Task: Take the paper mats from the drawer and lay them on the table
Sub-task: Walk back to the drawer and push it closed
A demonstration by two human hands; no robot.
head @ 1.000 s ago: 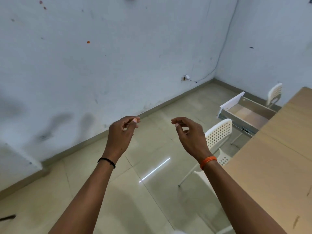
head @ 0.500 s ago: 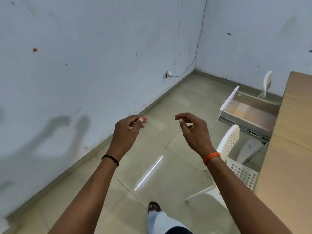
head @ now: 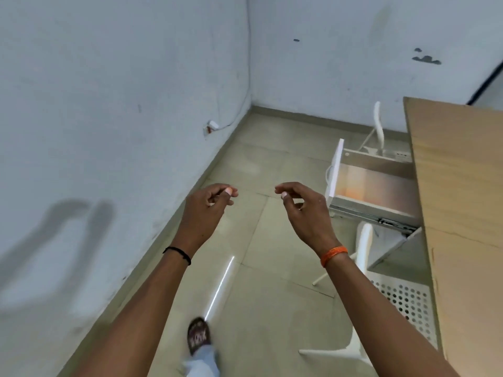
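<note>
The drawer (head: 373, 191) stands pulled out from under the worktop (head: 462, 202) at right of centre in the frame, its white front panel turned toward the room's corner. Its inside shows a bare pale brown bottom with an orange glow; no paper mats can be made out in it, and the part under the worktop edge is hidden. The worktop is a light wooden board running down the right side of the frame.

A white chair (head: 402, 295) with a perforated seat stands just below the drawer, tucked partly under the worktop, between the person and the drawer. A second white chair (head: 379, 126) stands beyond the drawer, near the far wall.

Both arms reach forward over the tiled floor (head: 258, 281). The left hand (head: 204, 210), at centre, has its fingers loosely curled, thumb near the fingertips, holding nothing. The right hand (head: 304, 210), near the drawer's front panel but apart from it, is loosely curled too, also holding nothing. A black band (head: 178, 253) sits on the left wrist, an orange band (head: 333, 254) on the right. A sandalled foot (head: 198, 336) shows at lower centre.
</note>
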